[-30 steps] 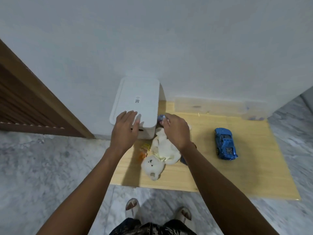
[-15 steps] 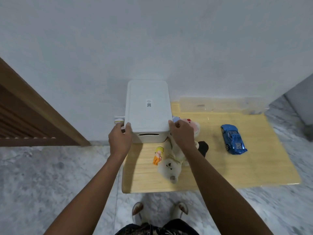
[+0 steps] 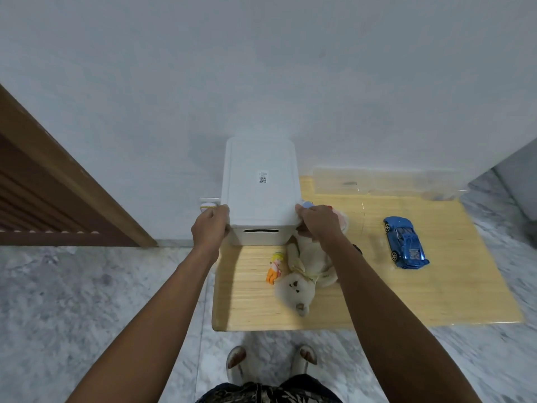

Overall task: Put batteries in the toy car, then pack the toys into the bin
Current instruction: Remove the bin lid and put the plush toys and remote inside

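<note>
Two hands are seen at the near corners of the white lidded bin (image 3: 261, 181), which stands at the back left of the wooden surface (image 3: 436, 286): the left hand (image 3: 209, 226) is curled round the left corner of the lid, the right hand (image 3: 318, 222) round the right corner. Nothing appears packed yet, as the lid is on and the toys lie outside: the blue toy car (image 3: 405, 242) well to the right, the white plush bear (image 3: 305, 271) and a small orange figure (image 3: 274, 267) just before the bin. Whether batteries are fitted cannot be told. A small label with a QR code (image 3: 262, 177) is carried on the lid; its print is too small to be read.
</note>
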